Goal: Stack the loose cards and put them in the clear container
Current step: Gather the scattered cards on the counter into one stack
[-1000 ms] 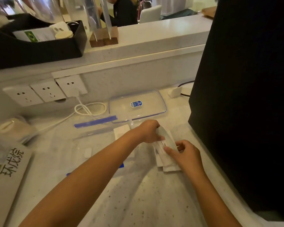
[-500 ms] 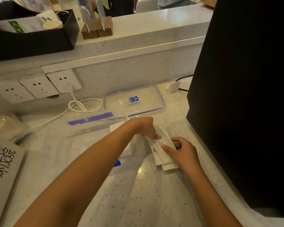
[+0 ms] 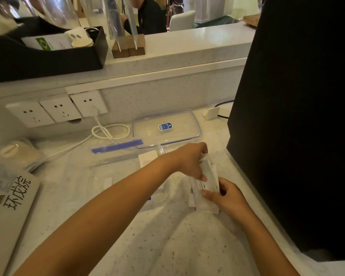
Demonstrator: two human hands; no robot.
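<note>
1. Cards (image 3: 206, 176), white and fanned a little unevenly, sit between both hands over the speckled desk (image 3: 177, 246), just in front of a big black monitor (image 3: 297, 126).
2. Left hand (image 3: 189, 160) reaches across from above, fingers (image 3: 202, 177) pinched closed on the upper end of the cards.
3. Right hand (image 3: 227, 198) clamps the lower end, thumb pressed on the top card.
4. Print on the top card starts with "The"; the rest is too small to read.
5. Clear lid (image 3: 165, 127) with a small blue round sticker lies flat behind the hands, text unreadable.
6. Clear container (image 3: 116, 154) with a blue clip strip sits left of the hands, one white card (image 3: 147, 158) by it.
7. Far left, a booklet (image 3: 10, 206) shows the characters "环戊烷".
</note>
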